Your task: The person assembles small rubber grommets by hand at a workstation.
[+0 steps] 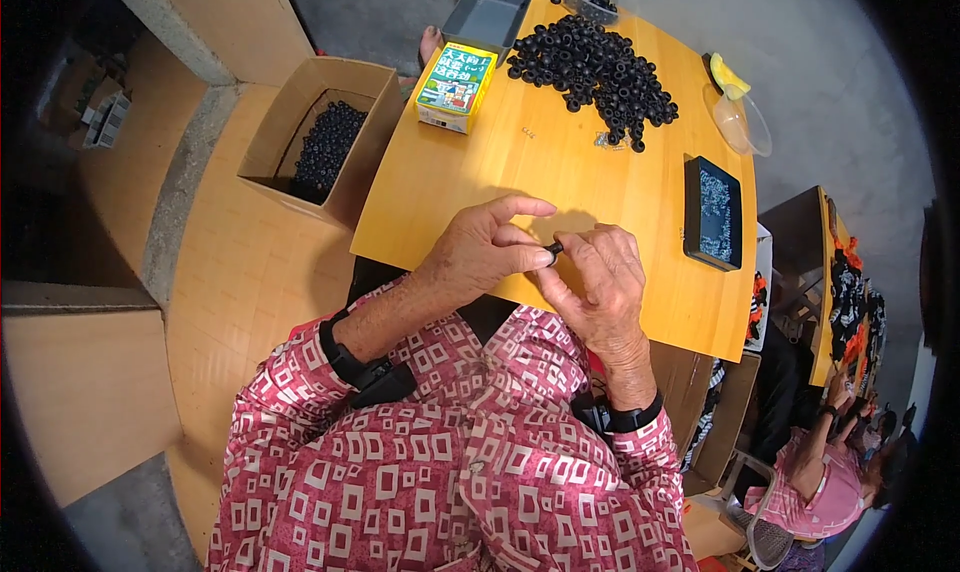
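Note:
Near the front edge of the table, my left hand and my right hand meet over one small black round part. The thumb and a finger of the left hand pinch it from one side, with the index finger raised. From the other side, the right thumb and fingertips close on it; they partly hide it. Farther back lies a heap of black ring-shaped parts with holes through them. To the right stands a black tray with many small shiny pieces inside.
A yellow-green carton and a grey bin stand at the table's back left. Clear tubs sit along its edges. A cardboard box of black parts is at the left. Another person sits by a second table at right.

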Available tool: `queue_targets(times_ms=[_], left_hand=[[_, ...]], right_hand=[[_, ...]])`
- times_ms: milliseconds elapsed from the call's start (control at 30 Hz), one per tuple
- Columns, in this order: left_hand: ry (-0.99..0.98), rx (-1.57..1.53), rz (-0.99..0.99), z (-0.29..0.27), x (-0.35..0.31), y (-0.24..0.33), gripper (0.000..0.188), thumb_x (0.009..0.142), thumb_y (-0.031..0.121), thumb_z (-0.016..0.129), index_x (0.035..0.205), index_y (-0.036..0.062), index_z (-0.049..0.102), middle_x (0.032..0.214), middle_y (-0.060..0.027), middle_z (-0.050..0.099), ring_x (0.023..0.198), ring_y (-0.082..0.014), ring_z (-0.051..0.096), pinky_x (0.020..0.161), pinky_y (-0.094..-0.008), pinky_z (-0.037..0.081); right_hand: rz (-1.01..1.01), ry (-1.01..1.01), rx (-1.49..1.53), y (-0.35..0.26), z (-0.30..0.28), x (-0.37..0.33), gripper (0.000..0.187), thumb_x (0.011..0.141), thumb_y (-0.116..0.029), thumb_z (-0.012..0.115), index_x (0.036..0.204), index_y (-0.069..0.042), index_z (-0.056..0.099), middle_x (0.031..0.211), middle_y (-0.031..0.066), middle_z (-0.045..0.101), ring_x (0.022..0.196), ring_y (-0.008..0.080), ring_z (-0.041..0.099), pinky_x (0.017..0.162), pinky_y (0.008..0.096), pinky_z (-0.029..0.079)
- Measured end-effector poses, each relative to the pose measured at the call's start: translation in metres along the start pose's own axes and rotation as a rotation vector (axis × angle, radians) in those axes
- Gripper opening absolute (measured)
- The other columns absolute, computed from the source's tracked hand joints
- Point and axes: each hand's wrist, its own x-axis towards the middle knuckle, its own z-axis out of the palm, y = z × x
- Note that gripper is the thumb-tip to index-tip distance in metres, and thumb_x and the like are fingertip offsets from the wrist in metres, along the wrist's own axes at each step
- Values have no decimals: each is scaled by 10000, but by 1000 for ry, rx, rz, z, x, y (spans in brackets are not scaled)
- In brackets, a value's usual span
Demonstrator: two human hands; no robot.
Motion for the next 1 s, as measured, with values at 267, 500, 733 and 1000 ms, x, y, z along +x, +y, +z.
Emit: queue_targets(times_ms=[267, 500, 733, 1000], left_hand=[[44, 115, 40, 5, -1, -9, 470, 867, 34, 675, 1311, 50, 524, 927, -45, 702, 859, -43, 595, 779, -188, 471], [75, 30, 78, 11, 0, -11, 354, 869, 44, 665, 1208, 45, 565, 886, -59, 709, 820, -37, 583, 735, -217, 486], [56, 104, 105, 7, 1, -17, 337, 896, 5, 634, 1224, 25, 559, 987, -36, 684, 916, -42, 591, 811, -186, 479], [95, 83, 129, 8, 2, -17, 288, 873, 31, 638, 1157, 20, 591, 855, -21, 682, 812, -36, 580, 736, -204, 480]], right_hand=[[13, -192, 13, -2, -14, 2, 235, 747, -90, 760, 926, 14, 649, 778, 114, 579, 761, 297, 580, 753, 403, 481], [91, -186, 198, 3, -21, 2, 113, 812, -57, 692, 886, 20, 655, 772, 145, 603, 744, 309, 592, 717, 397, 475], [350, -144, 320, -8, -11, -2, 88, 824, -46, 674, 874, 24, 652, 740, 154, 584, 708, 317, 582, 693, 399, 472], [113, -123, 70, -8, -9, -3, 236, 761, -69, 719, 956, 33, 635, 785, 136, 588, 757, 310, 590, 734, 404, 473]])
